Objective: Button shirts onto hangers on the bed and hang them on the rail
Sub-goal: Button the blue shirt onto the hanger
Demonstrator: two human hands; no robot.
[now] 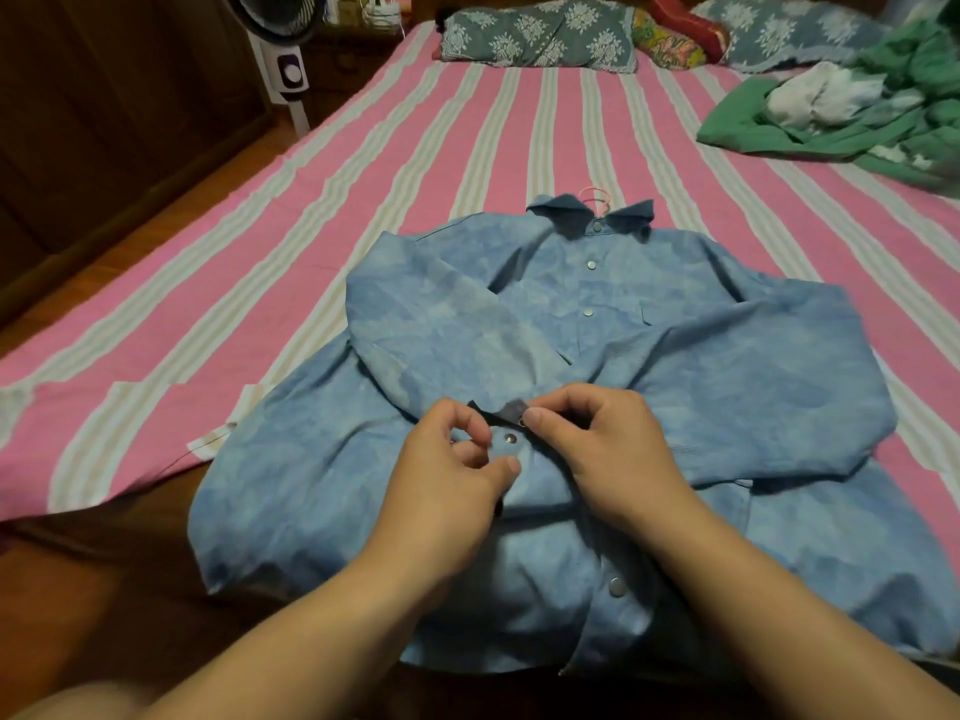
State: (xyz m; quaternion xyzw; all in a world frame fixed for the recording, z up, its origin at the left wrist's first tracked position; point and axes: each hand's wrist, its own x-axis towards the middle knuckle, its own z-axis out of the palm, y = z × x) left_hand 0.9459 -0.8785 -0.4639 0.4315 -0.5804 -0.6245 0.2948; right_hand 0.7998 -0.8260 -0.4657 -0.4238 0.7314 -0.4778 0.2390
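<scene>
**Fastening the middle snap of the blue shirt**

My left hand (pixel 457 459) pinches the shirt (pixel 701 387) front just left of an open snap (pixel 510 438), thumb and curled fingers closed on the cloth. My right hand (pixel 597 439) pinches the opposite front edge just above and to the right of that snap, with the edge folded back so its dark underside shows between my two hands. The shirt lies face up on the bed (pixel 467 148), collar away from me.

Much is hidden. My hands cover the cloth beneath them, so I cannot tell how the two front edges meet under my palms. The sleeves are folded across the chest and cover part of the front. Of the hanger (pixel 597 192) only a pink hook shows past the collar, far beyond my fingers; the rest is inside the shirt. Beyond my hands three snaps look closed; one more shows nearer me, below my right wrist. The shirt's hem hangs over the near edge of the bed, where it is dark and hard to read.

Left of my left hand the striped sheet lies bare out to the bed's edge. Far off to the right of my right hand a heap of green and white clothes (pixel 857 106) is cut off by the frame. Pillows (pixel 540 36) sit at the far end, and a fan (pixel 283 49) stands beyond the left edge.
</scene>
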